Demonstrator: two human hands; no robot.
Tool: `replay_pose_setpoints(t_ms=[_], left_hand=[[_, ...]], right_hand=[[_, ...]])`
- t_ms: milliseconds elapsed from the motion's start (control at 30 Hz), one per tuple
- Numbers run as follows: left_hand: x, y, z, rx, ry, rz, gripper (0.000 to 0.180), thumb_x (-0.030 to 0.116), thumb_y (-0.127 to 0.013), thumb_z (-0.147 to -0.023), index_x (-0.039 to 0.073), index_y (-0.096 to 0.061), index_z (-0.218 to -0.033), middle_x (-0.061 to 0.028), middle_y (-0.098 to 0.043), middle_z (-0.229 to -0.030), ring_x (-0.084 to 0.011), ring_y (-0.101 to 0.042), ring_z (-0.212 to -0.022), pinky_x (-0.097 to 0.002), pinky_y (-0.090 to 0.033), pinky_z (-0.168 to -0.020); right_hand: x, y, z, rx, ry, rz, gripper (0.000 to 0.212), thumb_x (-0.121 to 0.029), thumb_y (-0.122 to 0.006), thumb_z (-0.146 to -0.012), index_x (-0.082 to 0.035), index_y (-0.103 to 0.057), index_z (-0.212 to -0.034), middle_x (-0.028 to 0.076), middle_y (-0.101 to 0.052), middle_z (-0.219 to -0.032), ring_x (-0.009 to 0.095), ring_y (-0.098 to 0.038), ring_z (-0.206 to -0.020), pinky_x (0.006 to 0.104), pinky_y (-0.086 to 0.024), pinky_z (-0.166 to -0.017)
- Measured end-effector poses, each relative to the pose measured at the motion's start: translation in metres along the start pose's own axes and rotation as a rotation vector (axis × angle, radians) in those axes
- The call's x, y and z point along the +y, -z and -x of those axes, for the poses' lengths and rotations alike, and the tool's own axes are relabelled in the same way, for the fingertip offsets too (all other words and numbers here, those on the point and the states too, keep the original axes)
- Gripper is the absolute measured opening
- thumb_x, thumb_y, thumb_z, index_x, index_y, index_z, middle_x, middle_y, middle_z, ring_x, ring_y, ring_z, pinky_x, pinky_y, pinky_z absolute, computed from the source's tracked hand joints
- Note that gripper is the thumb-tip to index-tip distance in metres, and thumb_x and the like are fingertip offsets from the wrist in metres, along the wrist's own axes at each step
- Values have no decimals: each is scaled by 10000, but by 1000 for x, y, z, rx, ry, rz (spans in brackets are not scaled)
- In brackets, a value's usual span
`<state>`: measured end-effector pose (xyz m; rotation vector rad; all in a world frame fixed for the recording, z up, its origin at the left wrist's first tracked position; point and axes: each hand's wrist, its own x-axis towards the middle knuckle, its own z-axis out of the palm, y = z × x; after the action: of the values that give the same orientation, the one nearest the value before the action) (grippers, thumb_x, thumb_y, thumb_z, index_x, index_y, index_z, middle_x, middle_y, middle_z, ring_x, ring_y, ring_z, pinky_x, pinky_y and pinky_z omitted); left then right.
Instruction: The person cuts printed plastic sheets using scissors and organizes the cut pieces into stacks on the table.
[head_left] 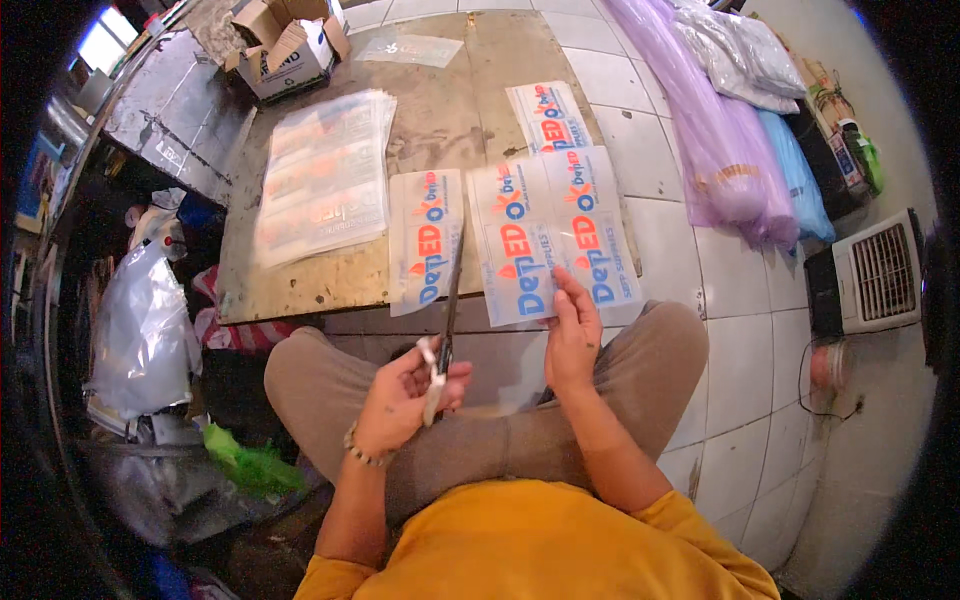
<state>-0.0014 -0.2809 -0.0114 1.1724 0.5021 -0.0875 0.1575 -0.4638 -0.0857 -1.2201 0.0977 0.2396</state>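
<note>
Nearest the camera, at 6 o'clock, a mustard-yellow shirt [560,545] is shown, with brown trousers [520,440] seen just above it and the knees spread to either side. At 7 to 8 o'clock, scissors [447,350] are held in the left hand [405,395]; the fingers are wrapped about the pale handle, and the blades are pointed toward 12 o'clock. A beaded bracelet [368,448] is worn on the left wrist. At 4 o'clock, the near edge of a printed plastic sheet [540,240] is pinched between the thumb and fingers of the right hand [575,335]; the sheet itself is seen between 1 and 2 o'clock, at the near edge of the wooden counter [435,120]. Between 10 and 11 o'clock, a narrow printed strip [425,240] is placed just beside the blades, and toward 1 o'clock a smaller printed piece [545,115] is partly overlapped by the sheet. At 10 o'clock a stack of printed sheets [325,175] is laid; at 11, an open cardboard box [290,65] is set.
</note>
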Motion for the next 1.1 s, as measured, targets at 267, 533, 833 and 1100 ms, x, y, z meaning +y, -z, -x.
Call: replay_pose_setpoints(t_ms=[267,533,833,1100], left_hand=[[-3,14,38,-93,122,203,785,27,-793,-863,41,-383,-1532,-228,-639,-1309,-280,-644,-1200,-370,-576,-936],[-24,-20,6,-140,65,-205,810,63,-813,-857,-28,-364,-1525,-146,-680,-1251,-176,-641,-1144,-315,-525,-967],[-34,-39,-32,-125,-106,-372,794,52,-820,-840,-28,-402,-1510,-122,-667,-1246,-147,-630,-1135,-296,-527,-948],[-49,-36,-40,-141,-76,-291,801,40,-805,-851,-20,-380,-1528,-120,-673,-1240,-149,-634,-1126,-294,-529,-946]], right_hand=[[-22,-40,-26,41,-6,-349,431,0,-624,-964,-50,-544,-1384,69,-609,-1278,160,-652,-995,309,-568,-801],[2,-54,-33,-34,93,-227,475,34,-652,-926,-39,-570,-1388,70,-610,-1279,129,-646,-1007,276,-557,-820],[15,-43,-32,-27,126,-106,457,41,-675,-911,-7,-579,-1355,93,-621,-1308,129,-645,-1014,264,-537,-831],[16,-42,-29,8,122,-56,445,50,-673,-911,-5,-588,-1345,95,-631,-1305,137,-639,-1059,267,-529,-857]])
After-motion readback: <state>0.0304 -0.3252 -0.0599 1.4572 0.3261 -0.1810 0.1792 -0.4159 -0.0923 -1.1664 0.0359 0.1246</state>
